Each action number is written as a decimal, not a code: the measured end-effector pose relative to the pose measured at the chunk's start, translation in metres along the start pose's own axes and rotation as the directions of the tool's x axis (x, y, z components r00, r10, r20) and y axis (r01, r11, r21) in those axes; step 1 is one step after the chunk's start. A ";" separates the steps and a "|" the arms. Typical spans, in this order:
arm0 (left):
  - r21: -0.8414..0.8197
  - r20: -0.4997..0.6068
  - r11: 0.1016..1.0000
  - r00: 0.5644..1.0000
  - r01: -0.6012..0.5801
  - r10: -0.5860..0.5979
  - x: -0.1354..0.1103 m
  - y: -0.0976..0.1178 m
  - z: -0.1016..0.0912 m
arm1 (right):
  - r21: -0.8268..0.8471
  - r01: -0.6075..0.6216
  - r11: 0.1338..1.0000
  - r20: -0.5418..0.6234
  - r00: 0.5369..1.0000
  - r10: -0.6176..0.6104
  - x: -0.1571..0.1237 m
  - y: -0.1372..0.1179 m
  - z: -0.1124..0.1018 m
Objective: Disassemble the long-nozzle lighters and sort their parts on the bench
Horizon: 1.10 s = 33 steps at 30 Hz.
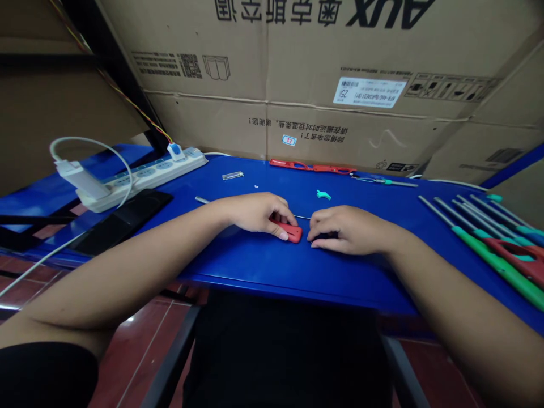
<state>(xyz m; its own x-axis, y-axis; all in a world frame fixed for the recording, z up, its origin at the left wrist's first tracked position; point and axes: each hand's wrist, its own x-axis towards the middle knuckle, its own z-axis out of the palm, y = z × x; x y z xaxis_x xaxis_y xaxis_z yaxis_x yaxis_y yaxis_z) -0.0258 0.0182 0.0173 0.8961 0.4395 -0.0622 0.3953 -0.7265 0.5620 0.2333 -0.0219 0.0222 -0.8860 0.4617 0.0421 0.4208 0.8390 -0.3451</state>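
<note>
Red plastic casing point(291, 231), rounded end, glossy, lies near centre on the blue surface point(238, 266). Left hand point(257, 214) is part closed, fingers curled over it and touching it. Right hand point(346, 229) sits just beside it, fingers curled down over a dark item point(325, 235), mostly hidden; can't tell if it's gripping. Thin wire point(302, 217) runs between the hands. Steel rod point(202, 199) sticks out past the left wrist. Far side: teal plastic clip point(323, 195), clear small part point(232, 175), long red plastic parts point(312, 167). Right: steel rods with green handles point(497, 255), stacked and overlapping. Left: white power strip point(144, 175) with plugged-in white charger point(80, 178), flat black pad point(123, 221). Cardboard carton point(340, 73) stands behind.
</note>
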 end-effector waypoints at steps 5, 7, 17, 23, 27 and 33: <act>0.041 0.010 0.999 1.000 0.025 -0.025 -0.002 0.002 -0.004 | 0.001 0.009 1.000 0.006 1.000 -0.009 0.000 0.003 0.003; 0.049 0.010 0.998 1.000 0.028 -0.028 -0.002 0.002 -0.004 | -0.015 0.020 1.000 -0.011 1.000 -0.020 0.001 0.003 0.004; -0.012 -0.230 0.986 0.960 -0.165 0.158 0.000 0.017 0.001 | -0.090 0.033 0.995 -0.539 0.839 -0.077 0.008 -0.010 0.005; -0.140 -0.354 0.970 0.925 -0.198 0.138 0.004 0.021 0.006 | -0.173 -0.009 0.985 -0.630 0.770 -0.104 0.010 -0.011 0.007; -0.300 -0.407 0.941 0.913 -0.154 0.020 0.008 0.019 0.012 | -0.150 -0.041 0.988 -0.650 0.757 -0.067 0.010 -0.011 0.007; -0.450 -0.451 0.884 0.887 -0.128 -0.100 0.009 0.019 0.015 | -0.012 -0.007 1.000 -0.708 0.706 -0.004 0.012 -0.014 0.008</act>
<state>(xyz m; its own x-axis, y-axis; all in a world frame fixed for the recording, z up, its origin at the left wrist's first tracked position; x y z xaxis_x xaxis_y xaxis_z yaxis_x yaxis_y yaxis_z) -0.0068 0.0002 0.0151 0.6644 0.7007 0.2600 0.1436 -0.4612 0.8756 0.2146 -0.0305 0.0198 -0.4893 0.5269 0.6950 0.4293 0.8392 -0.3339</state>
